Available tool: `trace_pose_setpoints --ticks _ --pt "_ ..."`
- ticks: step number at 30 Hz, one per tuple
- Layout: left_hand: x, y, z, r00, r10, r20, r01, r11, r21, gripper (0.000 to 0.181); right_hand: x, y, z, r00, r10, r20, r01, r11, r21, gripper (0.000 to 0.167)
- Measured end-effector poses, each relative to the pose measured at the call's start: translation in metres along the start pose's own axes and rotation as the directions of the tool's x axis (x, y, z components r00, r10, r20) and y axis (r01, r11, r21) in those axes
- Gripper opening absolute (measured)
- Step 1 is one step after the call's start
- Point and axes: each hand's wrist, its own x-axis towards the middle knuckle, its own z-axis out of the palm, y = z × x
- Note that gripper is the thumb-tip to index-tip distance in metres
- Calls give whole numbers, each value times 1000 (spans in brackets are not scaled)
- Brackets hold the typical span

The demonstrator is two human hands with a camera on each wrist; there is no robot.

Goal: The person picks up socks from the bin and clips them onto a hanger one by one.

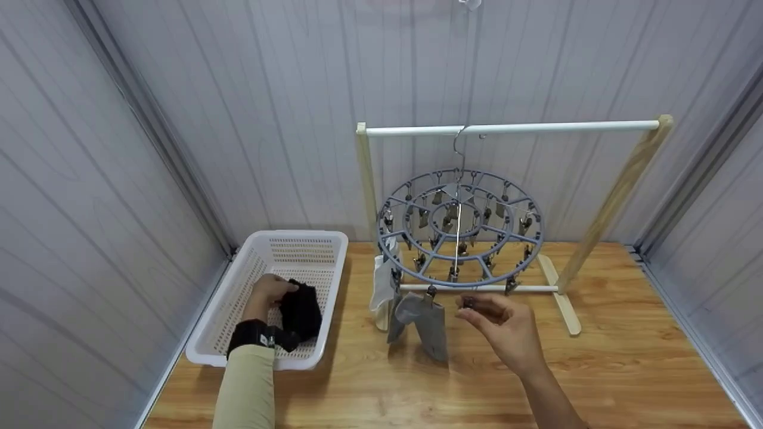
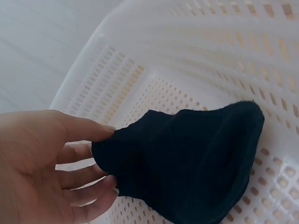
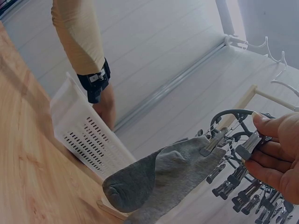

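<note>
In the head view, my left hand point(image 1: 273, 288) is inside the white basket point(image 1: 343, 262) and holds a black sock point(image 1: 301, 313). The left wrist view shows the thumb and fingers of my left hand point(image 2: 51, 165) gripping one end of the sock point(image 2: 187, 158), whose wider end spreads over the basket floor. My right hand point(image 1: 512, 333) is at the front of the round grey clip hanger point(image 1: 458, 192). Its thumb and fingers pinch a metal clip point(image 3: 248, 145), and nothing is seen in the clip. Left of that hand, a grey sock point(image 1: 432, 330) hangs from a neighbouring clip.
A white sock point(image 1: 382, 280) hangs at the hanger's left side. Several bare clips dangle around the rings. The hanger hooks over the white bar point(image 1: 548, 127) of a wooden stand point(image 1: 617, 199) on the wooden table point(image 1: 644, 363). Panel walls point(image 1: 268, 119) enclose the back and sides.
</note>
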Motion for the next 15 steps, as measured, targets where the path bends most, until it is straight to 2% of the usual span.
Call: trace_pose_setpoints --ticks 3,7,11,15 --pt "-2 1 2 1000 8 -21 -8 1000 -13 21 -1 1 -1 1000 -8 4 8 1000 2 24" --pt "-5 2 3 999 14 -38 -15 999 -29 19 0 2 -1 1000 -10 10 10 1000 16 25" --pt "-5 1 3 998 32 -62 -34 999 -30 27 0 2 -1 1000 -19 8 19 1000 21 25" --pt "-6 3 2 993 57 -101 -55 998 21 37 0 0 -2 1000 -21 2 21 1000 15 25"
